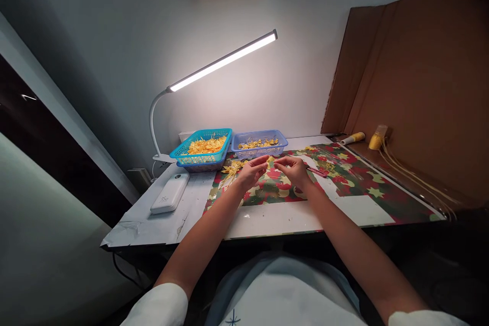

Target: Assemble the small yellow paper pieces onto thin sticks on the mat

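Both my hands are raised a little above the patterned mat (355, 178) on the table, fingertips nearly meeting. My left hand (252, 170) pinches a small yellow piece (270, 162), and my right hand (294, 169) pinches the same piece from the other side. A bundle of thin yellow strands (233, 169) lies on the mat just left of my left hand. Behind the hands stand a teal basket (183, 154) full of yellow pieces and a blue basket (280, 140) holding a few.
A lit desk lamp (223, 61) arches over the baskets. A white power bank (170, 193) lies at the left. A yellow roll (353, 138) and a yellow spool (376, 140) with trailing strands sit at the right by a cardboard wall (416, 86). A small red tool (317, 170) lies by my right hand.
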`<state>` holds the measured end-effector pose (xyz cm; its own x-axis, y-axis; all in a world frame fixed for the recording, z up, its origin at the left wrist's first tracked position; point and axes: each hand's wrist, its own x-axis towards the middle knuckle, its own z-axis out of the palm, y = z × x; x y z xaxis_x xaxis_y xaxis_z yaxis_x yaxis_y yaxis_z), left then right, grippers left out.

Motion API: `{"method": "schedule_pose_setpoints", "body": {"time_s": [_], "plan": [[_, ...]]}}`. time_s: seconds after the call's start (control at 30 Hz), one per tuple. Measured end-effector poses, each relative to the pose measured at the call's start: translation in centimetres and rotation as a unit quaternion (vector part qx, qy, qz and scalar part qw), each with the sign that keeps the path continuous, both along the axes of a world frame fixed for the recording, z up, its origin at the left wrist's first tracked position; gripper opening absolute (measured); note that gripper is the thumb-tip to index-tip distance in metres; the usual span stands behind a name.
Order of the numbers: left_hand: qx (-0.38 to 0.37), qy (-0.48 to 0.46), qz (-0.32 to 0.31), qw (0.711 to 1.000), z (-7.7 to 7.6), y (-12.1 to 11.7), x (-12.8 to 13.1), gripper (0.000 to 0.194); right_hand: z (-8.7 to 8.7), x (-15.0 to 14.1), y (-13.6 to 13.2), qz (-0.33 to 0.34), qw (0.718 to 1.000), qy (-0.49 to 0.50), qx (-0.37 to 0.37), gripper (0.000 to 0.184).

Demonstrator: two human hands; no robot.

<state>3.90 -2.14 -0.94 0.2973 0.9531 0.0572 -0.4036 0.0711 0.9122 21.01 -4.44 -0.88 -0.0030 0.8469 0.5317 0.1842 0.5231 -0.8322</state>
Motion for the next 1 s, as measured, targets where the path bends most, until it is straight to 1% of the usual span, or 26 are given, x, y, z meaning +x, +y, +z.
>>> {"method": "schedule_pose_setpoints", "body": {"time_s": [0.13, 0.23, 0.33, 0.57, 1.0], "plan": [[-0.023, -0.051, -0.023, 0.998, 0.47, -0.45, 0.11, 0.038, 0.29, -0.19, -0.61, -0.002, 0.996, -0.059, 0.059, 0.012], [-0.032, -0.08, -0.049, 0.995, 0.57, -0.6, 0.12, 0.037, 0.19, -0.23, -0.59, 0.006, 0.994, -0.075, 0.077, 0.012], [-0.041, -0.098, -0.06, 0.993, 0.6, -0.65, 0.13, 0.036, 0.01, -0.18, -0.39, 0.01, 0.992, -0.081, 0.091, 0.011], [-0.047, -0.109, -0.074, 0.99, 0.54, -0.72, 0.08, 0.035, -0.23, -0.04, -0.13, 0.008, 0.991, -0.087, 0.102, 0.01], [-0.046, -0.103, -0.08, 0.99, 0.35, -0.61, 0.02, 0.034, -0.53, 0.07, 0.23, 0.002, 0.99, -0.087, 0.109, 0.008]]}}
